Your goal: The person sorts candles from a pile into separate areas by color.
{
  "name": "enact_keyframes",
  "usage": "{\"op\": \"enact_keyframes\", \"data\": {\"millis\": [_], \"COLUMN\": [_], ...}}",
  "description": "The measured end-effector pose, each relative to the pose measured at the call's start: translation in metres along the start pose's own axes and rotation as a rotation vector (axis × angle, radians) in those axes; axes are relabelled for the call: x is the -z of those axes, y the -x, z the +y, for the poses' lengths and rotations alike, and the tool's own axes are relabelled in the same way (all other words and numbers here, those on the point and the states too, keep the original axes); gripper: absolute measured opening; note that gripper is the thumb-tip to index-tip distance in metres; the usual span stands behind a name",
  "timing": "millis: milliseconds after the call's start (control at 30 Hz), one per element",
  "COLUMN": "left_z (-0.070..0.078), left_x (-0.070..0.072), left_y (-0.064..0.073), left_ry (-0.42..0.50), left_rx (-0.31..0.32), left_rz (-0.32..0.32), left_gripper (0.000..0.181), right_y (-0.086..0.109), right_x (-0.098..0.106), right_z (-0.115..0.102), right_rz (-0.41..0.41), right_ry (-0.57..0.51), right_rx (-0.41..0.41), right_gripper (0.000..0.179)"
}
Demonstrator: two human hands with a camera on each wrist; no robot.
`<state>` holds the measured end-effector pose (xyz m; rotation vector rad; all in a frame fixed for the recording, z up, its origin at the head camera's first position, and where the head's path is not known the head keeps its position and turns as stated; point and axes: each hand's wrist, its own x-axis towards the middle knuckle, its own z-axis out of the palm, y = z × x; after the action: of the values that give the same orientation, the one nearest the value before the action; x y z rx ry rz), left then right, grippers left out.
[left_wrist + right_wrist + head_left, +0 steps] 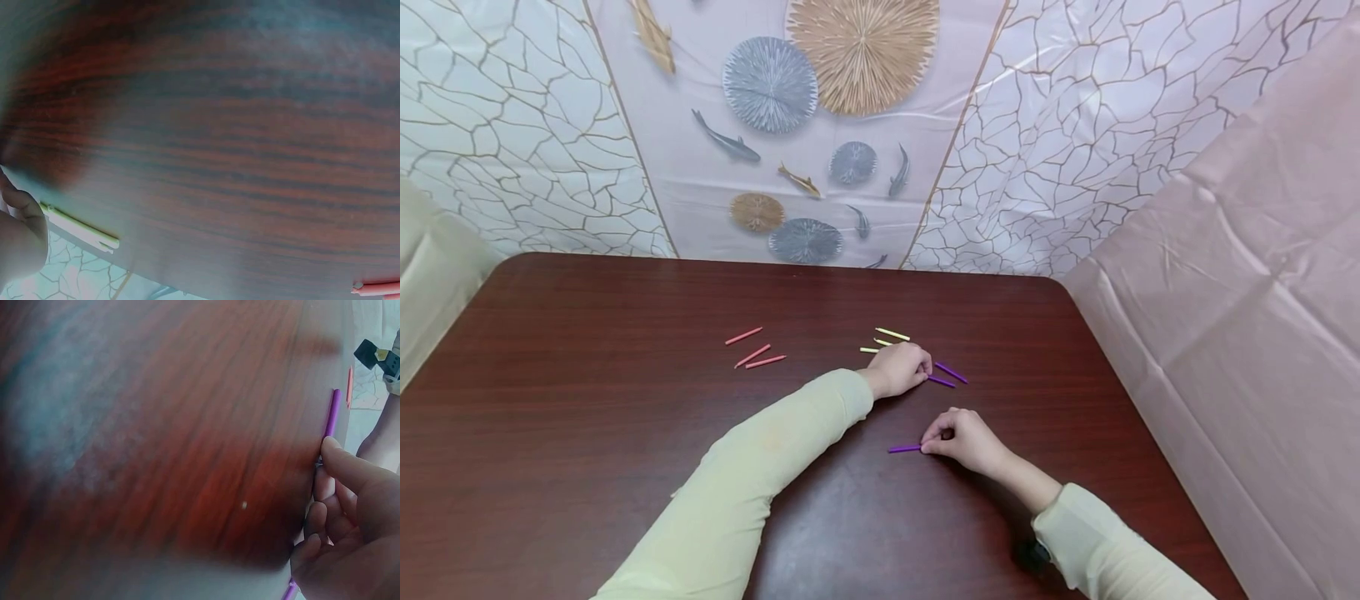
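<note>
My right hand (966, 442) pinches one end of a thin purple candle (904, 449) between thumb and fingertips, low over the table; the candle points left. In the right wrist view, that purple candle (333, 412) sticks out past the thumb. Farther back, my left hand (901, 369) has its curled fingertips at the near end of a purple candle (942, 382), apparently pinching it. Another purple candle (952, 372) lies right beside that one. Several yellow candles (892, 334) lie behind the left hand, which partly covers them.
Three red candles (752, 356) lie loosely grouped on the dark wooden table (587, 417), left of the yellow ones. A patterned cloth (805, 167) hangs behind the table's back edge. Pale pink fabric (1247, 275) slopes along the right side.
</note>
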<state>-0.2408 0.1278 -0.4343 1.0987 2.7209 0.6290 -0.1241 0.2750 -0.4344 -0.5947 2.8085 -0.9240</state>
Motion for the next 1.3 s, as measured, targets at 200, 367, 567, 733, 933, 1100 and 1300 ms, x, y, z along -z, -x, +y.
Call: {"op": "enact_keyframes", "data": {"millis": [200, 367, 567, 733, 933, 1100, 1300], "left_z": [-0.005, -0.015, -0.031, -0.044, -0.051, -0.056, -0.061], "left_x": [0.007, 0.021, 0.034, 0.041, 0.049, 0.048, 0.046], "left_y": [0.006, 0.017, 0.04, 0.059, 0.081, 0.095, 0.111], "left_ry": [0.044, 0.143, 0.313, 0.364, 0.391, 0.384, 0.391], "left_rx": [0.012, 0.019, 0.043, 0.051, 0.056, 0.056, 0.089], "left_rz": [-0.008, 0.037, 0.136, 0.2, 0.21, 0.216, 0.205], "left_gripper": [0.011, 0.011, 0.009, 0.006, 0.007, 0.007, 0.005], "right_y": [-0.002, -0.002, -0.001, -0.006, -0.018, -0.025, -0.027], "right_x": [-0.002, -0.004, -0.001, 0.011, 0.029, 0.036, 0.038], "right_z": [-0.003, -0.003, 0.001, 0.008, 0.02, 0.032, 0.043], "right_rz": [-0.006, -0.007, 0.032, 0.12, 0.181, 0.196, 0.189], "right_ry": [-0.007, -0.016, 0.004, 0.012, 0.025, 0.072, 0.113], "right_rx": [0.003, 0.016, -0.002, -0.123, -0.22, -0.271, -0.301], "right_gripper": [0.006, 0.005, 0.005, 0.006, 0.009, 0.01, 0.011]}}
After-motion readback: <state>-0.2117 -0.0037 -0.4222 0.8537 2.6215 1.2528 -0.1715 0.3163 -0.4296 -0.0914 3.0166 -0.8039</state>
